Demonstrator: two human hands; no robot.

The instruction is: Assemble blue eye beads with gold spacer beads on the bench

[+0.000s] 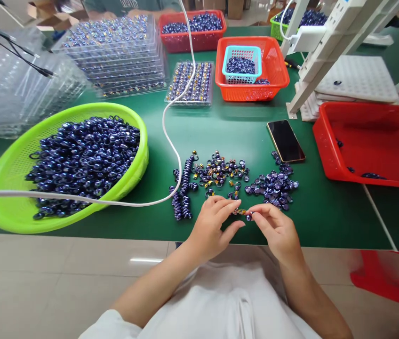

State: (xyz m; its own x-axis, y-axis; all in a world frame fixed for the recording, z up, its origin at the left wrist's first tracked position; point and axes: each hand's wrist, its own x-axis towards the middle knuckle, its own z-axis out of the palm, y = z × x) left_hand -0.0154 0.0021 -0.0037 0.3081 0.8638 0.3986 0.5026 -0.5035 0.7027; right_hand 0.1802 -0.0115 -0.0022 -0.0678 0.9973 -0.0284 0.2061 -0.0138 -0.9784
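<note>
While the left hand (211, 225) pinches a small gold-coloured clip (239, 212) between thumb and fingertips, the right hand (276, 230) pinches a dark blue bead (249, 216) touching the clip's end, both held just above the near edge of the green table (227, 129). Just beyond lie a pile of clipped pieces (220, 172), loose blue beads (273, 186) and stacked rows of beads (182, 190). Farther off sit a phone (285, 141), a white cable (169, 141), a green basket (16, 207) of beads and a red bin (330, 160).

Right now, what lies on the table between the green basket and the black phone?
In the head view, between green basket and phone lie a white cable and bare green table.
</note>
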